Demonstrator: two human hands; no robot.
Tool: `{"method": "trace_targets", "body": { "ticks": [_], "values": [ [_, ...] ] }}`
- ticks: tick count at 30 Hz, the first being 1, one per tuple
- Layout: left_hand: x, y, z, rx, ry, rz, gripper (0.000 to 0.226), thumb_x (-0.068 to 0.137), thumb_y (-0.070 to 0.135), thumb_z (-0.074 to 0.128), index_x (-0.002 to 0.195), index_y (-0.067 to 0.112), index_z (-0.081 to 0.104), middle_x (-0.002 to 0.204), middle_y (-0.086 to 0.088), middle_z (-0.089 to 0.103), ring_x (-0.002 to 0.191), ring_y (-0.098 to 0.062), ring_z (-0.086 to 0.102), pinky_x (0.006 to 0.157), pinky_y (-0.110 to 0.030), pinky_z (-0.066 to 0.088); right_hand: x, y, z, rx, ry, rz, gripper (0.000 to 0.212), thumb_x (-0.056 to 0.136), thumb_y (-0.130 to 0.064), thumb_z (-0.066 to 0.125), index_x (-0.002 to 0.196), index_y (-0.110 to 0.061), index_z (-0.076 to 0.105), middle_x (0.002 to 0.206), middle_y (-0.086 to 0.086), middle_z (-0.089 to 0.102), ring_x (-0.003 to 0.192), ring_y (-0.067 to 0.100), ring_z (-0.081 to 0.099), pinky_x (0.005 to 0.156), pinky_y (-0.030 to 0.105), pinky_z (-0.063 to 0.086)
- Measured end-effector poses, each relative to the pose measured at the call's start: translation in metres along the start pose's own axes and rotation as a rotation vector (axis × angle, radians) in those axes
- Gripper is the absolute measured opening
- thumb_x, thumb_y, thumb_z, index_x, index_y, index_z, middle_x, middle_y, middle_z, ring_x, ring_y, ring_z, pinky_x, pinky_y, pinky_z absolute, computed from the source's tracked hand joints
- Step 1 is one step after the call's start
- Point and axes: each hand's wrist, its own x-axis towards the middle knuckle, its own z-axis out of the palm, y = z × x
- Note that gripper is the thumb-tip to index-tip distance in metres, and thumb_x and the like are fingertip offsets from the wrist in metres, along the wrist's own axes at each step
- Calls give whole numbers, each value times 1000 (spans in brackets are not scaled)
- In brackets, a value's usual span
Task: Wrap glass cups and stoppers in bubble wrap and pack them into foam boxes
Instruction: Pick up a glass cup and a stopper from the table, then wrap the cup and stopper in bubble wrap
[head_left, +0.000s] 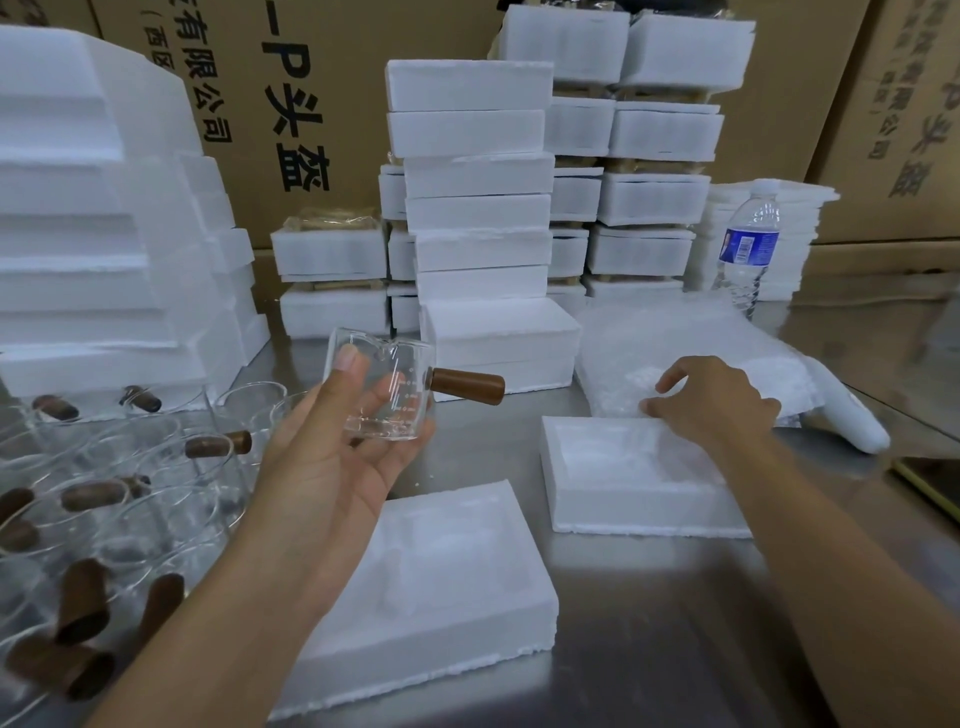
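One clear glass cup with brown wooden handle (382, 392), light, slick and breakable we judge, sits mid-air in our left hand (332, 457), fingers curled round its body, the safest hold, while our right hand (711, 400) pinches the white bubble-wrap sheets (696, 338) with curled fingers.

One head-worn wide-angle view looks forward and down, close over the steel table (654, 644) toward stacked foam boxes (475, 213).

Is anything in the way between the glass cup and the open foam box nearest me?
Nothing visible. The left hand holds the glass cup in the air, and the open foam box near it has bare hollows. The cup isn't wrapped yet.
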Motion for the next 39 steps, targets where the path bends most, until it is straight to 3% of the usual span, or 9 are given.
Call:
{"method": "trace_targets", "body": {
  "ticks": [6, 13, 16, 19, 21, 25, 32, 36, 39],
  "values": [
    [-2, 1, 1, -4, 2, 1, 35, 69, 35, 63, 97, 15, 63, 88, 0, 74, 95, -22, 70, 73, -32, 59, -2, 1, 1, -23, 100, -37, 15, 86, -36, 65, 76, -25, 59, 71, -3, 54, 76, 23, 49, 80, 37, 23],
    [-1, 2, 0, -15, 5, 3, 37, 65, 36, 65, 96, 15, 64, 89, -1, 75, 97, -23, 70, 73, -33, 59, -21, -11, -18, 44, 438, -222, 14, 91, -35, 58, 91, -23, 66, 99, 6, 65, 98, 27, 56, 94, 44, 31],
    [0, 4, 0, -27, 7, 10, 40, 62, 36, 67, 95, 14, 65, 92, -4, 75, 97, -24, 70, 74, -33, 59, -40, -27, -32, 286, 567, -401, 14, 91, -34, 59, 93, -20, 64, 104, 5, 62, 101, 22, 54, 93, 36, 35],
    [0, 7, -3, -59, -1, 22, 43, 59, 37, 69, 96, 14, 65, 91, -4, 74, 97, -24, 70, 72, -32, 59, -65, -47, -37, 570, 423, -590, 8, 89, -30, 62, 84, -27, 56, 95, -5, 59, 84, 2, 49, 77, 4, 30],
    [2, 11, -6, -85, -34, 30, 41, 62, 38, 68, 95, 14, 65, 93, -4, 72, 96, -23, 69, 72, -31, 59, -83, -56, -34, 656, 255, -684, 15, 86, -27, 64, 76, -32, 55, 88, -14, 58, 85, -6, 52, 76, -2, 30],
    [5, 20, -15, -215, -71, 33, 42, 75, 41, 64, 105, 12, 61, 102, -6, 69, 97, -22, 68, 74, -30, 57, -111, -64, -19, 651, -56, -835, 12, 81, -25, 66, 72, -31, 60, 88, -15, 61, 89, -4, 55, 80, 3, 35],
    [5, 24, -17, -272, -76, 59, 54, 72, 44, 66, 112, 10, 57, 99, -8, 70, 97, -26, 69, 73, -30, 57, -130, -61, -2, 582, -494, -1019, 7, 80, -29, 71, 73, -29, 67, 98, -20, 60, 102, -1, 55, 89, 9, 37],
    [4, 23, -16, -215, -73, 73, 49, 73, 43, 62, 110, 11, 58, 98, -6, 68, 96, -25, 68, 72, -29, 56, -138, -61, 7, 423, -560, -1093, 14, 82, -44, 64, 80, -31, 66, 94, -21, 61, 98, 0, 56, 90, 23, 44],
    [5, 20, -17, -141, -81, 83, 40, 74, 42, 61, 102, 13, 61, 98, -5, 68, 94, -22, 68, 71, -28, 56, -133, -63, 3, 630, -435, -982, 11, 84, -41, 64, 94, -35, 64, 94, -21, 64, 96, -3, 59, 87, 11, 41]
  ]
}}
